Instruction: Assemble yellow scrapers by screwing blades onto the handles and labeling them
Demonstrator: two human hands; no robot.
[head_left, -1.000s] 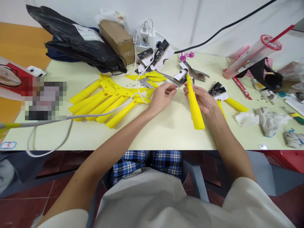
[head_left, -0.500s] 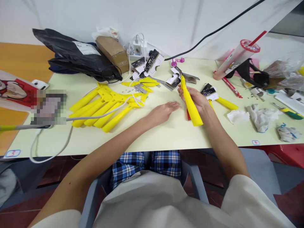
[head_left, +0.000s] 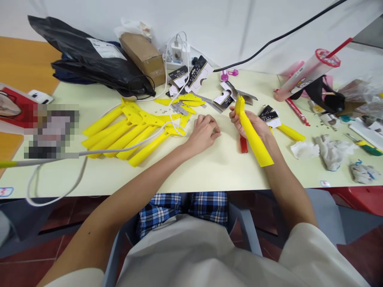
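Note:
My right hand (head_left: 251, 123) is closed around the upper part of a yellow plastic handle (head_left: 255, 139), its narrow end pointing away from me and its wide end towards me. Below that hand a red bar-like piece (head_left: 243, 144) lies on the table, partly hidden. My left hand (head_left: 204, 131) is just above or on the tabletop, fingers loosely bent and thumb near the index finger; I see nothing in it. Left of it several yellow handles (head_left: 136, 139) lie in a row. Beyond them are flat yellow pieces (head_left: 191, 99), metal blades (head_left: 181, 108) and small screws (head_left: 165, 111).
A white cable (head_left: 119, 149) crosses the row of handles. Black-and-white cards (head_left: 197, 75) lie at the back, near a carton (head_left: 143, 59) and a black bag (head_left: 101, 63). To the right stand a tall cup (head_left: 308, 75), crumpled gloves (head_left: 335, 151) and a screwdriver (head_left: 366, 145).
My left hand has drawn back slightly left, its fingers going from stretched out to bent. My right hand has shifted right with the yellow handle, which now tilts more. The view has turned slightly.

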